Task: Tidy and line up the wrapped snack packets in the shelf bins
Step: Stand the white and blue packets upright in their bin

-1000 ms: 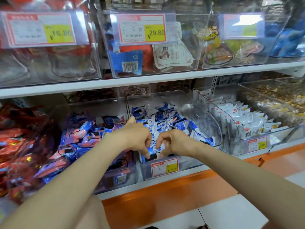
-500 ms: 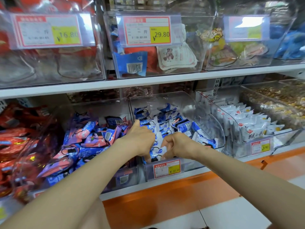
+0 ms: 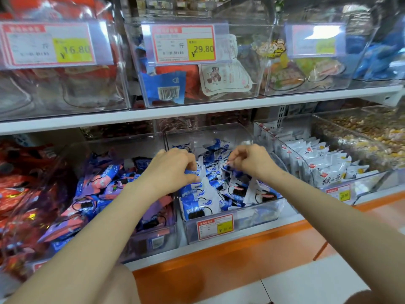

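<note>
A clear middle bin (image 3: 258,213) on the lower shelf holds several blue-and-white snack packets (image 3: 197,207) showing dark round biscuits. My left hand (image 3: 173,170) is over the bin's left side, its fingers curled and pinching the top of a blue-and-white packet (image 3: 200,172). My right hand (image 3: 252,160) hovers above the packets further back, fingers curled, pinching the edge of another packet (image 3: 230,165). The front row stands roughly upright; those behind lie jumbled.
Left of it, a bin of blue and pink packets (image 3: 96,185), then red packets (image 3: 15,194). Right: white packets (image 3: 324,163) in a row and loose nuts (image 3: 368,137). Upper shelf (image 3: 197,110) carries clear bins with price tags (image 3: 183,43). An orange base (image 3: 219,268) runs below.
Both hands have moved from the bin's front edge further back and apart. Front packets that they covered now show, standing upright.
</note>
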